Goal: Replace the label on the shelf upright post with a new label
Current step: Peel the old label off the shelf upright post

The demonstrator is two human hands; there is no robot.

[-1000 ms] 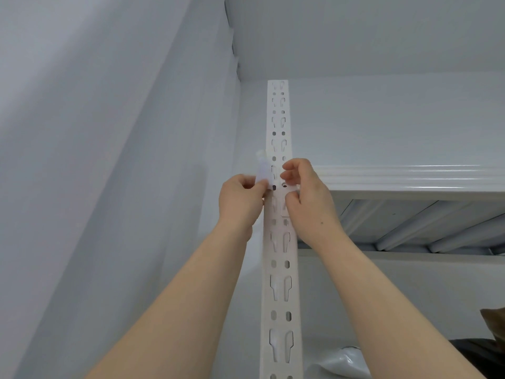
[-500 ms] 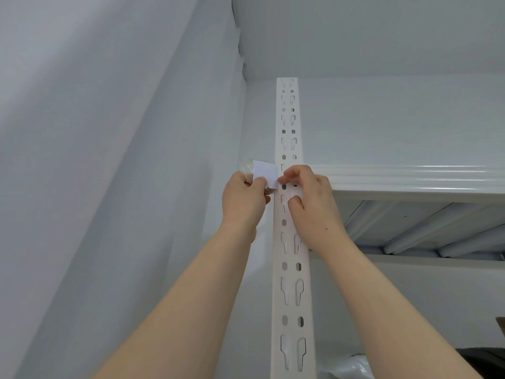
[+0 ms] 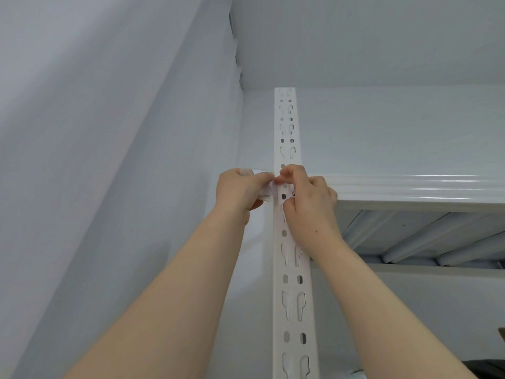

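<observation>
A white slotted upright post [image 3: 293, 269] runs up the middle of the view. Both hands are raised against it at the level of the top shelf. My left hand [image 3: 237, 191] pinches a small white label [image 3: 266, 190] at the post's left edge; only a strip of the label shows between the fingers. My right hand [image 3: 308, 201] rests on the post's front, its thumb and forefinger tips meeting the label's right end. Whether the label sticks to the post I cannot tell.
A white metal shelf [image 3: 415, 192] joins the post on the right, its ribbed underside visible below. A pale wall [image 3: 123, 160] stands close on the left. Something dark sits at the bottom right corner [image 3: 492, 367].
The label, held up flat beside the post half a second ago, has come down against the post's left edge and is now mostly hidden by my fingers. Both hands closed in.
</observation>
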